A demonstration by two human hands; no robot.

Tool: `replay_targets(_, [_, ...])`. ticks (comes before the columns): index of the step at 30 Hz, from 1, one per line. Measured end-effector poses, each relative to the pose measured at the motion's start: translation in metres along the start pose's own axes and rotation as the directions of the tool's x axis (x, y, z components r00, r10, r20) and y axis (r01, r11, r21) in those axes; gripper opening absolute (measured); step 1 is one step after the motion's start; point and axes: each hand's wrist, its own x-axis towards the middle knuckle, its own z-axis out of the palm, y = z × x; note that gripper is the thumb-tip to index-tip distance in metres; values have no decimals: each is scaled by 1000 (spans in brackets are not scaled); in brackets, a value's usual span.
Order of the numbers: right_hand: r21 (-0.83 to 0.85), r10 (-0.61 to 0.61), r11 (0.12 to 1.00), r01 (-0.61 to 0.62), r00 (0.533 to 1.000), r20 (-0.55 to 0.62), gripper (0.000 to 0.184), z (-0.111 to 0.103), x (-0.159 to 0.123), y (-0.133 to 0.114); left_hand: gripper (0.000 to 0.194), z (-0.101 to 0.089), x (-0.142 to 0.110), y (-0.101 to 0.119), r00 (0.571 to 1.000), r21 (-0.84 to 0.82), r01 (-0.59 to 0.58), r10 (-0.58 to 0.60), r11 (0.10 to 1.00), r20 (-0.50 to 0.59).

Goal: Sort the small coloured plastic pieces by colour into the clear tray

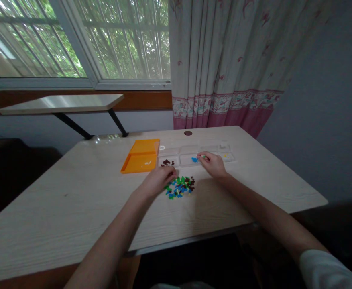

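A small heap of coloured bits (180,186), blue, green and dark brown, lies on the pale wooden table (73,200). My left hand (160,178) rests at the heap's left edge with its fingers curled down onto the pieces. Behind the heap stands a clear plastic tray (214,148) split into compartments; dark brown bits (167,162) lie in its left cell and blue bits (194,159) in the middle one. My right hand (213,163) hovers over the tray's front edge, its fingers pinched on a small green piece (202,157).
An orange lid (141,156) lies open to the left of the clear tray. A round cable hole (188,133) sits near the table's far edge. A curtain (224,60) hangs behind, a window (73,40) and a narrow shelf (61,103) at the left.
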Motion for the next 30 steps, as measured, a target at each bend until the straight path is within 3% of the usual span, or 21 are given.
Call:
replay_targets(3, [6, -118, 993, 118, 990, 71, 25, 2, -6, -6, 12, 1, 2, 1, 1000, -74, 24, -24, 997, 4])
replay_targets(8, [63, -349, 937, 344, 928, 127, 18, 11, -16, -13, 12, 2, 3, 5, 999, -203, 37, -37, 979, 3])
replay_targets(13, [89, -425, 905, 415, 891, 161, 14, 16, -23, -21, 12, 5, 3, 8, 999, -338, 41, -46, 940, -8])
replay_targets(20, [172, -542, 834, 524, 837, 78, 15, 12, -28, -35, 14, 12, 3, 10, 993, -456, 59, -98, 888, -63])
replay_targets(30, [231, -529, 835, 500, 844, 85, 18, 15, -29, -33, 22, 15, 2, 7, 997, -445, 55, -70, 894, -17])
